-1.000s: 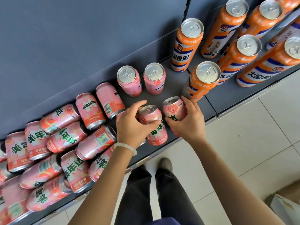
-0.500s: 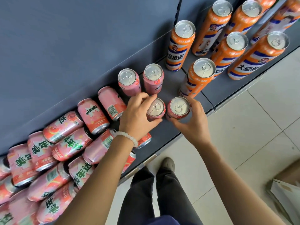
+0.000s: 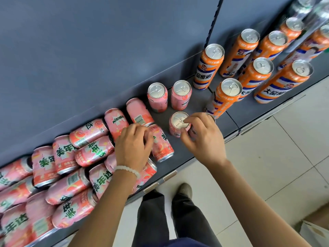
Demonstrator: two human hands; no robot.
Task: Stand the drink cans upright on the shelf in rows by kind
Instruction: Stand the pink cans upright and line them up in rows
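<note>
A grey shelf (image 3: 201, 102) runs from near left to far right, with a grey back panel (image 3: 106, 50) behind it. On its left part lies a heap of pink cans (image 3: 85, 154) on their sides, touching and overlapping one another. To the right of the heap two pink cans stand upright side by side at the back: one (image 3: 157, 97) on the left, one (image 3: 181, 94) just to its right.

Nearer the front edge stands a third upright pink can (image 3: 178, 123). The right hand (image 3: 204, 138) is over it with curled fingers, the fingertips (image 3: 187, 121) on its top rim and the thumb low against its near side; the hand grips it. Just right of that can, a fourth one (image 3: 211, 115) is mostly hidden under the same hand; only part of its rim shows, and whether the hand holds it too cannot be told.

The left hand (image 3: 134, 148), with a white bead bracelet (image 3: 127, 170) at the wrist, lies on the right end of the heap, fingers curled over a lying can (image 3: 161, 143) and gripping it.

Further right stand tall orange cans (image 3: 263, 72) in rows, all upright; the nearest one (image 3: 225, 97) is just beyond the right hand.

Below the shelf are a tiled floor (image 3: 267, 157), dark trousers (image 3: 178, 220) and a shoe (image 3: 185, 190).
</note>
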